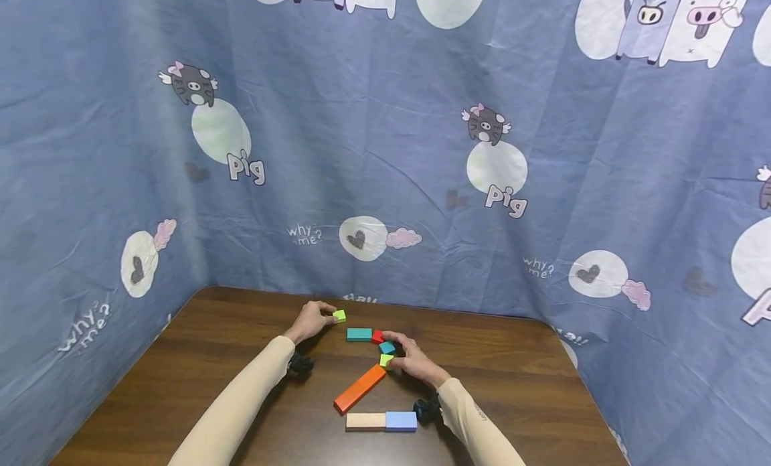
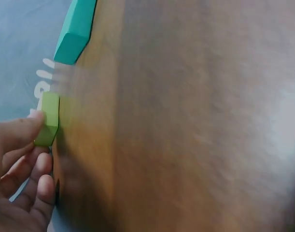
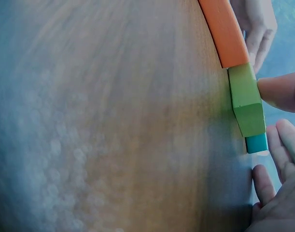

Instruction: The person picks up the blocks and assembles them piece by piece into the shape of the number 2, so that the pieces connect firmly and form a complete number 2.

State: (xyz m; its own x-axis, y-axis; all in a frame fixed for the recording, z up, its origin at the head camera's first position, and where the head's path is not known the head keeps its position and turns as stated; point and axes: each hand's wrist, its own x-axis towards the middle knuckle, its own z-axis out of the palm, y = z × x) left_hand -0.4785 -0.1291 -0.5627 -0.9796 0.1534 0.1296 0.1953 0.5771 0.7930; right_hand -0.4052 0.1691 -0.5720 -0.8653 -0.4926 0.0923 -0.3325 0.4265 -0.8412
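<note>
My left hand point(image 1: 310, 321) pinches a small yellow-green block point(image 2: 49, 121) between thumb and fingers at the table's far side. Just right of it lies a teal block point(image 1: 359, 335), apart from the held one. My right hand point(image 1: 415, 363) spans a curved row of small blocks, its fingers spread. Its thumb touches a second yellow-green block point(image 3: 246, 92), while a forefinger reaches to the red block point(image 1: 377, 337). Between those two sits a small teal block point(image 1: 387, 347). A long orange block point(image 1: 359, 389) slants from the row's near end, against the second yellow-green block.
Nearer the table's front, a pale wood block point(image 1: 365, 422) and a blue block point(image 1: 401, 421) lie end to end. The brown wooden table point(image 1: 512, 385) meets a blue patterned cloth point(image 1: 385, 151) at its back and sides.
</note>
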